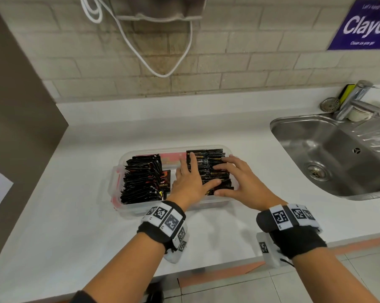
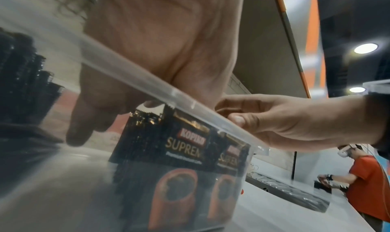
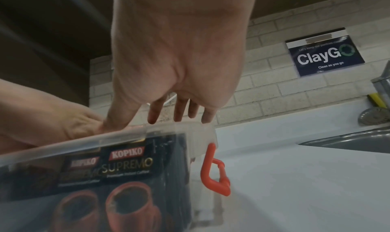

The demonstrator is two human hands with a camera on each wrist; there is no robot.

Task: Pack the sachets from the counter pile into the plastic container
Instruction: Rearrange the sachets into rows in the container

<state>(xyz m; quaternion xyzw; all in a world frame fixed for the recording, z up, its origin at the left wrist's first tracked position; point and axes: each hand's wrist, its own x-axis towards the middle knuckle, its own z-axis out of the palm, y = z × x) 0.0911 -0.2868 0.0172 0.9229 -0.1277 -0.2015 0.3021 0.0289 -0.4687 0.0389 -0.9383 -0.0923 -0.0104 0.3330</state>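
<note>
Both hands flat, fingers spread: left hand (image 1: pixel 188 182), right hand (image 1: pixel 237 182) pressing sachets (image 1: pixel 213 169) at container (image 1: pixel 141 212) 3 o'clock end. Risk: uneven pressure buckles row, sachets spring out.

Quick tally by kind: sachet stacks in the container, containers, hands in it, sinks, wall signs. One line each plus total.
Sachet stacks: 2, left stack, right stack; single sachets too tightly packed to count
Plastic container: 1
Hands on the right stack: 2, left hand, right hand
Sink: 1
Wall sign: 1
Total: 7
</note>
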